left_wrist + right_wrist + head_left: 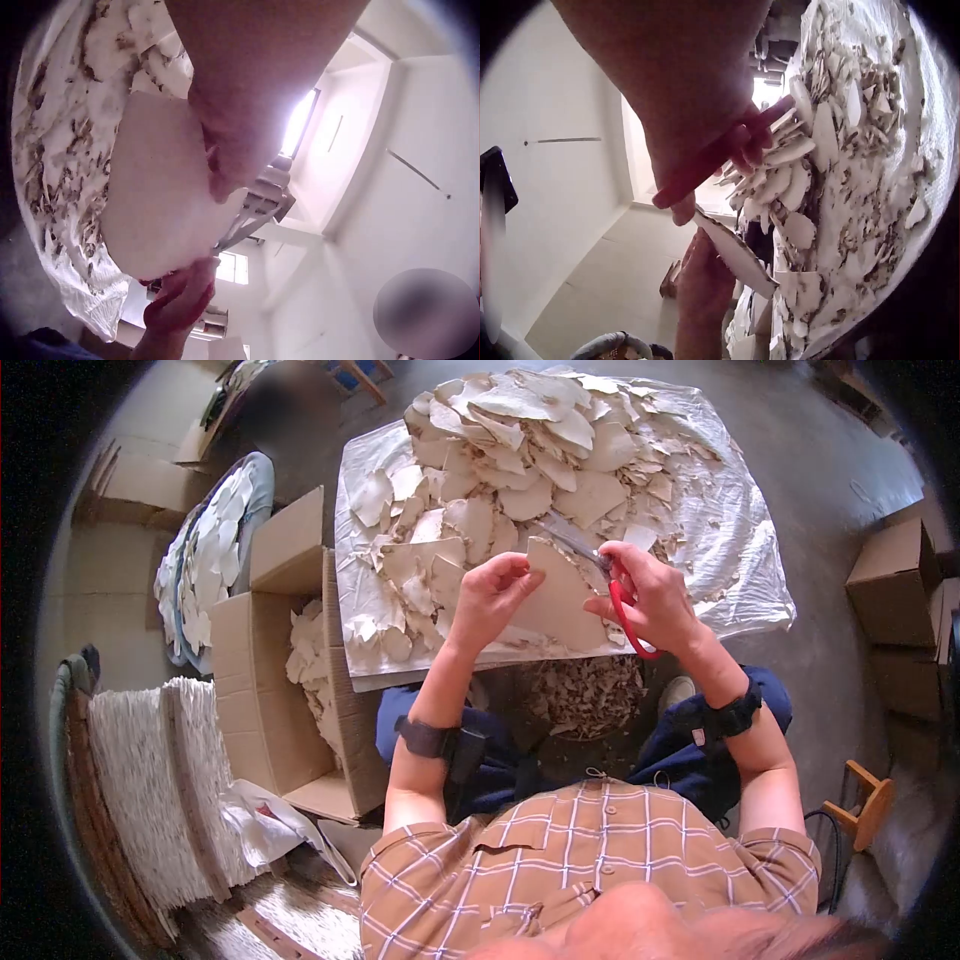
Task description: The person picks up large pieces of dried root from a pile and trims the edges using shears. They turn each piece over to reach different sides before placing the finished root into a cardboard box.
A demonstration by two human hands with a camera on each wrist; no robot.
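A pale flat piece (562,605) with a curved edge is pinched by its upper left part in the left hand (492,600). Red-handled scissors (628,610) are in the right hand (652,595), fingers curled round the handles, blades pointing up and left beside the piece's top edge. In the left wrist view the piece (154,187) hangs broad and smooth from the left hand (232,120), the right hand (178,304) close below it. The right wrist view shows the piece (739,255) nearly edge-on, below the red handle (712,161).
A large heap of pale pieces (520,460) covers much of the sheeted table (740,550). An open cardboard box (262,690) with more pieces stands to the left. Below the table edge lies a pile of small scraps (590,695). Cartons (895,590) stand at the right, near a wooden stool (870,805).
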